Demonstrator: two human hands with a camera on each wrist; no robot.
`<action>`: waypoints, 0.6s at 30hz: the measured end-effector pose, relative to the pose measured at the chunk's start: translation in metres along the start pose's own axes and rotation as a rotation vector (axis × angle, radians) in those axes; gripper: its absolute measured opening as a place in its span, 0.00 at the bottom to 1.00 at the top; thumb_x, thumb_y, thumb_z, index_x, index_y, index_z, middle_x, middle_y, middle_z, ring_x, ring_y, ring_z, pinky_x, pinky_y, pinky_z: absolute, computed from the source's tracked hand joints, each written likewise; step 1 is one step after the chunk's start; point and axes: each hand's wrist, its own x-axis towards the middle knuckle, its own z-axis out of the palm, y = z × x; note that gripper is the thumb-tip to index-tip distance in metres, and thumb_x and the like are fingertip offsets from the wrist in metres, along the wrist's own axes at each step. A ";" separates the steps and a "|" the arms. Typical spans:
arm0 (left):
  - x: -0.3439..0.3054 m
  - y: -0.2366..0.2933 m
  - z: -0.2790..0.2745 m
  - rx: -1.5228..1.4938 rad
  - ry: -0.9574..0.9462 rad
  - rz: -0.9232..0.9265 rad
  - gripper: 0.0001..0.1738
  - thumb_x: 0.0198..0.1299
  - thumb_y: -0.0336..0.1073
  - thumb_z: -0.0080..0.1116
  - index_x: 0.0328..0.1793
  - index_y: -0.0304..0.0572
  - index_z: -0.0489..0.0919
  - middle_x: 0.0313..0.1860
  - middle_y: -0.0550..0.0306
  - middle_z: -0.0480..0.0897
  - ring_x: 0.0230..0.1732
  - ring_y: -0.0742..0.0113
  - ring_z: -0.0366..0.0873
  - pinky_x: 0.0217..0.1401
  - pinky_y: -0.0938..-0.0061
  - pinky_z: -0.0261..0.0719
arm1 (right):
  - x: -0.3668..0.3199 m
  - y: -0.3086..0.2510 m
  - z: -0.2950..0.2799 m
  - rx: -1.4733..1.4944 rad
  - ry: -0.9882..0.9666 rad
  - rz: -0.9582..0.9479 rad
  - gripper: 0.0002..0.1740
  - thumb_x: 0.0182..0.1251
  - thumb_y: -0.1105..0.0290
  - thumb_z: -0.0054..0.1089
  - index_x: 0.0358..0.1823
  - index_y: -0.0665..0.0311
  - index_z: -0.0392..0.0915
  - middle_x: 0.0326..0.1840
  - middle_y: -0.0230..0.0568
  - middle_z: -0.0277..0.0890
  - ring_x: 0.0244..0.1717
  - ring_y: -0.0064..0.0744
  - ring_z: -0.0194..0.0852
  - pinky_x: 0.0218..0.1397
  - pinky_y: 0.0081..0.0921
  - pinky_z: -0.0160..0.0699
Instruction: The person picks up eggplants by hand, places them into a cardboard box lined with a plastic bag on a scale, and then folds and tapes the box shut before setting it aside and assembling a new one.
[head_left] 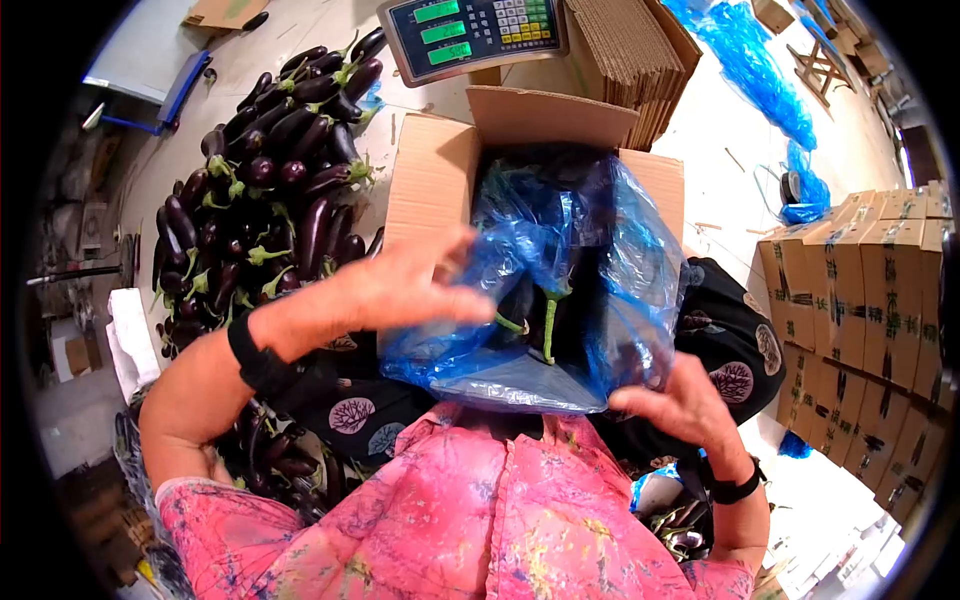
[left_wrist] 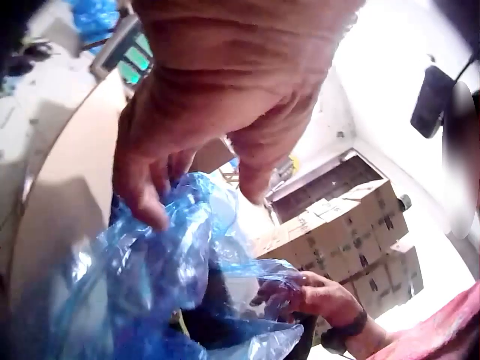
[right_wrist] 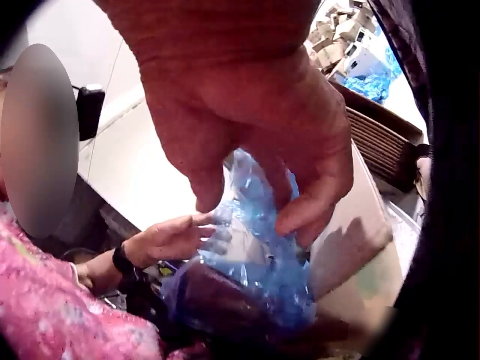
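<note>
An open cardboard box (head_left: 430, 180) lined with a blue plastic bag (head_left: 630, 240) stands before the person. Inside the bag are dark eggplants, green stems (head_left: 550, 330) showing. Above the bag's left side is the left hand (head_left: 400, 285), thumb apart from the fingers; in the left wrist view that hand's (left_wrist: 217, 112) fingertips touch the crumpled film (left_wrist: 180, 240). At the near right edge of the bag, the right hand (head_left: 685, 400) has its thumb spread and its fingers partly behind film. The right wrist view shows film (right_wrist: 255, 195) between this hand's (right_wrist: 255, 120) parted thumb and fingers.
A large heap of eggplants (head_left: 290, 170) lies to the left. Beyond the box are a digital scale (head_left: 475, 35) and stacked flat cardboard (head_left: 635, 60). Closed boxes (head_left: 860, 290) are piled at the right, with blue film (head_left: 760, 80) on the floor behind.
</note>
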 end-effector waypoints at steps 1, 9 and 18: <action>-0.009 -0.020 0.007 0.098 -0.081 0.040 0.47 0.56 0.53 0.73 0.74 0.32 0.67 0.63 0.38 0.78 0.64 0.52 0.77 0.66 0.59 0.76 | -0.005 0.001 0.005 -0.186 -0.012 -0.070 0.27 0.62 0.62 0.78 0.57 0.68 0.77 0.41 0.39 0.84 0.36 0.25 0.78 0.42 0.26 0.81; -0.044 -0.007 0.006 0.325 -0.376 0.030 0.23 0.65 0.45 0.65 0.54 0.32 0.80 0.43 0.42 0.86 0.47 0.54 0.83 0.52 0.63 0.78 | -0.013 -0.013 0.016 0.061 -0.097 0.056 0.16 0.73 0.64 0.64 0.29 0.68 0.80 0.19 0.28 0.74 0.22 0.17 0.69 0.25 0.22 0.65; 0.025 0.052 -0.024 -0.707 0.124 0.308 0.19 0.71 0.42 0.60 0.59 0.35 0.78 0.42 0.64 0.84 0.43 0.79 0.80 0.47 0.79 0.80 | 0.057 -0.065 -0.007 0.731 0.204 -0.137 0.23 0.78 0.58 0.57 0.66 0.64 0.75 0.53 0.35 0.80 0.44 0.20 0.75 0.45 0.19 0.74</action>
